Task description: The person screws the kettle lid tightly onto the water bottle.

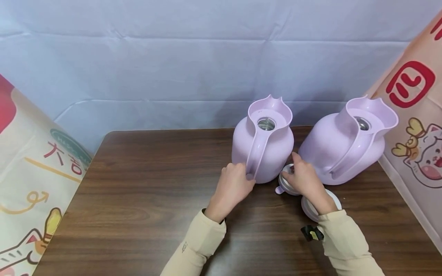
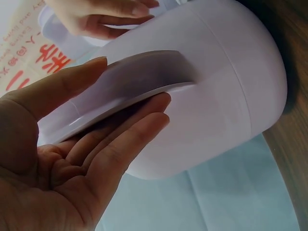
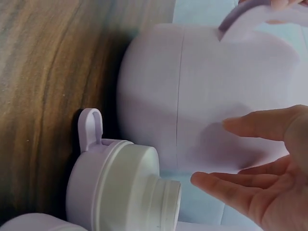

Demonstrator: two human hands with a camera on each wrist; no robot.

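Observation:
A lavender vacuum jug point(image 1: 238, 142) stands upright on the table with its mouth uncovered. My left hand point(image 1: 235, 183) is at its handle point(image 2: 139, 72), thumb on one side and fingers on the other. To the right of the jug, a lavender-and-white stopper lid point(image 3: 127, 187) with a small loop tab rests on the table, threaded neck up. My right hand point(image 1: 305, 180) hovers over this lid, thumb and fingers spread; in the right wrist view a gap shows between the fingertips point(image 3: 199, 179) and the lid.
Another lavender jug point(image 1: 321, 142), also uncovered, stands at the right. A second round lid point(image 1: 335, 197) lies under my right wrist. The brown wooden table point(image 1: 148, 191) runs to a pale cloth backdrop point(image 1: 193, 69), with printed cloths point(image 1: 411, 126) at both sides.

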